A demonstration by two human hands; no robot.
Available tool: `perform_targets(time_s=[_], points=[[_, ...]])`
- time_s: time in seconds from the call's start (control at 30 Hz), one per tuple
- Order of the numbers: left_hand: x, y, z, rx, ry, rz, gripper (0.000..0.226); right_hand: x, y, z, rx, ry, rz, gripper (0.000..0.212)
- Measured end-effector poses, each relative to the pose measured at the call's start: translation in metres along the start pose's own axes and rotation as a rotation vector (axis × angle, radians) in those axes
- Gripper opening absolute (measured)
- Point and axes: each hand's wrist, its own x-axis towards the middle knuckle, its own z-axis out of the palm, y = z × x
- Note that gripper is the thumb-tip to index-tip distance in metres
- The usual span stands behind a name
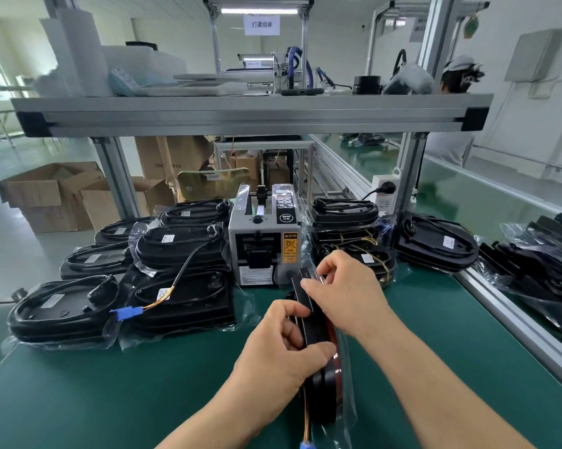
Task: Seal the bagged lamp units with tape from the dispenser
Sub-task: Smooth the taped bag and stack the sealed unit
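Note:
A black lamp unit [318,338] in a clear plastic bag stands on edge on the green mat, just in front of the grey tape dispenser [264,241]. My left hand [289,348] grips its near part, thumb on the right side and fingers curled round the left. My right hand [341,290] pinches the bag's folded top edge against the far end of the unit; a strip of clear tape seems to lie under its fingertips, though I cannot tell for sure. An orange wire with a blue plug [305,443] hangs from the unit's bottom.
Bagged lamp units are stacked left of the dispenser [182,280], behind it to the right [347,222] and along the right rail [435,244]. An aluminium shelf beam [250,113] crosses overhead. Cardboard boxes [52,192] stand on the floor at left. A person sits far right.

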Motion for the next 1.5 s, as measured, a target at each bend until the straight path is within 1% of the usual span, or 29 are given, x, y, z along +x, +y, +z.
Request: perform_targets(time_s=[0.03,0.07,0.13,0.2,0.23,0.27,0.37,0.43,0.53,0.6,0.63,0.73,0.77,0.83,0.87,0.9,0.93,1.0,1.07,1.1,1.13,1.2,1.27,1.37,1.5], points=[[0.004,0.001,-0.003,-0.032,-0.010,0.001,0.046,0.002,0.000,0.002,-0.006,0.004,0.000,0.021],[0.013,0.001,-0.007,-0.100,0.024,-0.006,0.039,0.004,0.001,0.004,-0.001,0.006,0.004,0.020],[0.042,0.000,-0.020,-0.296,0.217,-0.072,0.019,0.003,0.005,0.008,0.026,0.021,0.010,0.020],[0.080,-0.002,-0.037,-0.442,0.428,-0.194,0.016,0.000,0.008,0.011,0.039,0.052,-0.005,0.019],[0.098,-0.001,-0.045,-0.486,0.492,-0.251,0.015,-0.001,0.010,0.012,0.039,0.066,-0.019,0.018],[0.114,0.001,-0.050,-0.513,0.520,-0.300,0.014,-0.003,0.010,0.013,0.036,0.076,-0.034,0.017],[0.150,0.003,-0.054,-0.554,0.508,-0.423,0.011,-0.005,0.012,0.013,0.024,0.095,-0.066,0.018],[0.163,0.001,-0.053,-0.592,0.491,-0.492,0.016,-0.005,0.012,0.014,0.030,0.101,-0.068,0.018],[0.173,0.001,-0.050,-0.689,0.512,-0.548,0.016,-0.004,0.014,0.015,0.038,0.111,-0.073,0.019],[0.177,0.003,-0.048,-0.733,0.556,-0.553,0.008,-0.003,0.014,0.016,0.052,0.114,-0.076,0.020],[0.179,0.002,-0.048,-0.768,0.581,-0.539,0.007,-0.003,0.015,0.016,0.060,0.113,-0.075,0.020],[0.180,0.002,-0.043,-0.808,0.591,-0.436,0.015,-0.004,0.016,0.017,0.080,0.100,-0.063,0.020],[0.176,0.001,-0.039,-0.800,0.619,-0.408,0.017,-0.004,0.016,0.017,0.091,0.098,-0.060,0.019],[0.166,0.002,-0.035,-0.813,0.727,-0.379,0.018,-0.006,0.018,0.017,0.118,0.100,-0.060,0.019],[0.159,0.004,-0.035,-0.783,0.713,-0.351,0.018,-0.006,0.019,0.017,0.134,0.099,-0.060,0.019],[0.152,0.007,-0.037,-0.740,0.646,-0.317,0.019,-0.006,0.020,0.018,0.146,0.093,-0.060,0.020],[0.143,0.009,-0.039,-0.706,0.539,-0.269,0.019,-0.006,0.021,0.018,0.154,0.085,-0.058,0.019],[0.121,0.014,-0.045,-0.673,0.263,-0.193,0.016,-0.005,0.021,0.018,0.163,0.053,-0.039,0.019],[0.100,0.020,-0.047,-0.603,-0.003,-0.164,0.013,-0.003,0.020,0.018,0.170,0.023,-0.014,0.019],[0.092,0.022,-0.045,-0.541,-0.092,-0.155,0.016,-0.003,0.020,0.018,0.170,0.020,-0.006,0.019],[0.088,0.024,-0.042,-0.467,-0.138,-0.145,0.021,-0.002,0.020,0.018,0.169,0.022,-0.001,0.019],[0.086,0.026,-0.036,-0.286,-0.127,-0.113,0.026,-0.001,0.020,0.017,0.173,0.029,0.001,0.019],[0.090,0.028,-0.034,-0.154,-0.079,-0.090,0.023,-0.002,0.020,0.016,0.180,0.028,-0.002,0.021],[0.098,0.031,-0.035,-0.079,-0.084,-0.076,0.021,-0.002,0.020,0.016,0.196,0.025,-0.001,0.022],[0.103,0.032,-0.036,-0.044,-0.088,-0.075,0.028,-0.001,0.021,0.016,0.205,0.021,-0.002,0.023]])
